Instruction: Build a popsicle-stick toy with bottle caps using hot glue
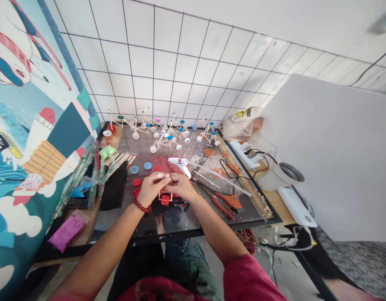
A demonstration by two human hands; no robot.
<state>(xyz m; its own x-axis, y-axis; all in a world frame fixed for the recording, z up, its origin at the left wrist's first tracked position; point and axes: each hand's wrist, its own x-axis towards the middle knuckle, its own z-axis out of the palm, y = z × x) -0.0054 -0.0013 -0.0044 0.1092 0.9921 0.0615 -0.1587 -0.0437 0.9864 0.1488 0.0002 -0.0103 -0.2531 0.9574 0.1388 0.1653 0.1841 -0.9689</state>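
My left hand [153,188] and my right hand [181,186] meet over the front middle of the glass-topped table. Their fingertips pinch a small pale piece [168,176] between them; its shape is mostly hidden by the fingers. Just below the hands stands a small wooden stick frame with a red cap part [165,199]. A white glue gun [180,164] lies right behind my right hand. Red caps [137,182] sit to the left of my left hand, and two blue caps [147,166] lie further back.
Stick models with white and blue caps [169,138] line the back edge. Red-handled pliers [222,206], a black cable [229,169] and a clear stick [224,177] are at right. Packets [83,188] and a black sheet [113,190] lie left. A power strip [245,154] stands right.
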